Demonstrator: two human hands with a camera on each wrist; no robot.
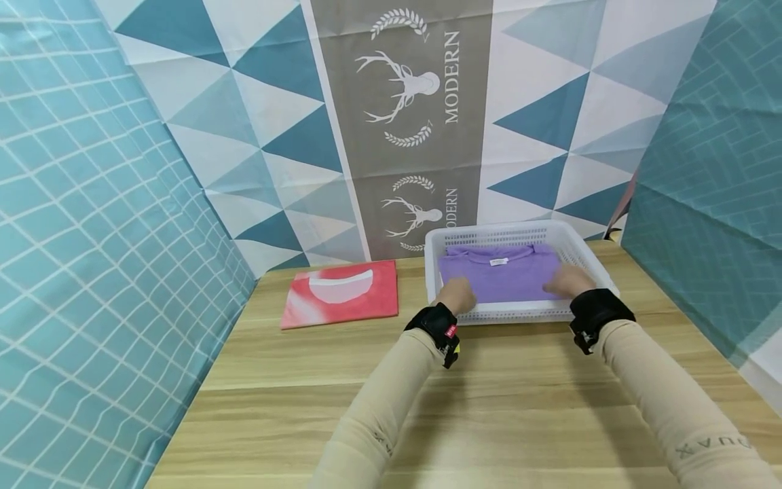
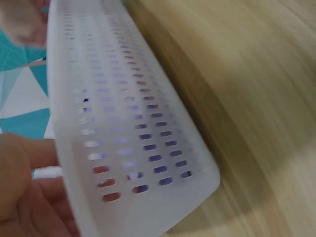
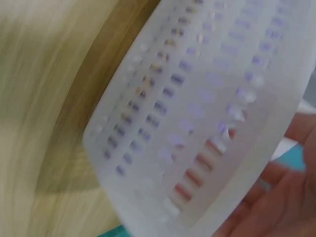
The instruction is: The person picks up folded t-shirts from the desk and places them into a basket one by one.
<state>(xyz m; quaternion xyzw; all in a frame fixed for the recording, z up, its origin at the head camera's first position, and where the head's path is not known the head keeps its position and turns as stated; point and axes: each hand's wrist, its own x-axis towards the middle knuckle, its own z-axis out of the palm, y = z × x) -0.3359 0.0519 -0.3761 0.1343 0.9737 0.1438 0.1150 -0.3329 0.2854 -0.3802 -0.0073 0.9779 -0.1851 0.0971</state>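
A folded purple T-shirt (image 1: 497, 275) with a white neck label lies in a white perforated plastic basket (image 1: 519, 315), its collar toward the back. My left hand (image 1: 457, 296) reaches over the front rim and grips the shirt near its front left corner. At the front right corner my right hand (image 1: 569, 281) grips the shirt with bent fingers. In both wrist views the fingertips are partly behind the basket wall. Skin shows through the slots beside the left fingers (image 2: 52, 190) and the right fingers (image 3: 247, 207).
A folded red and white cloth (image 1: 348, 293) lies on the wooden table (image 1: 293, 401), left of the basket. Patterned fabric (image 1: 403, 136) hangs behind the table, and blue sheets (image 1: 91, 204) hang at both sides. The basket stands near the back edge.
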